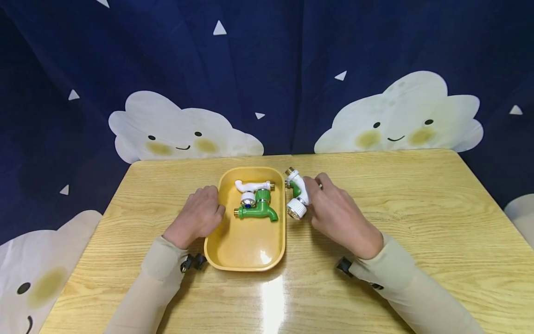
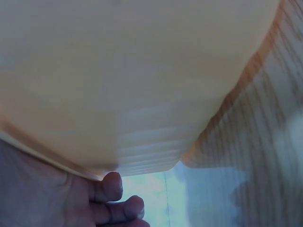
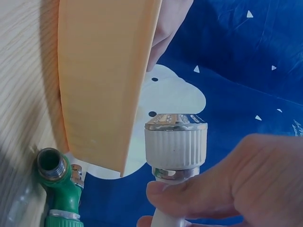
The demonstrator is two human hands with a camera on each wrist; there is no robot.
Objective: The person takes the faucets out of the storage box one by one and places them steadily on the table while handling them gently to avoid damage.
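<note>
In my right hand (image 1: 340, 213) I hold a white tap (image 1: 301, 185), lifted beside the tray's right side. Thumb and fingers pinch its body just below the ribbed white knob (image 3: 175, 146), which has a chrome cap. Behind it on the table lies a green tap (image 3: 66, 196), mostly hidden in the head view. My left hand (image 1: 202, 211) grips the left rim of the yellow tray (image 1: 246, 267), its fingers curled at the outer wall. Inside the tray, a white tap (image 1: 252, 186) lies at the back, with a green tap (image 1: 259, 211) in front, their knobs side by side.
The wooden table (image 1: 417, 208) extends on both sides of the tray. A dark blue curtain (image 1: 283, 55) with smiling clouds hangs behind its back edge. Small black devices are strapped at both wrists.
</note>
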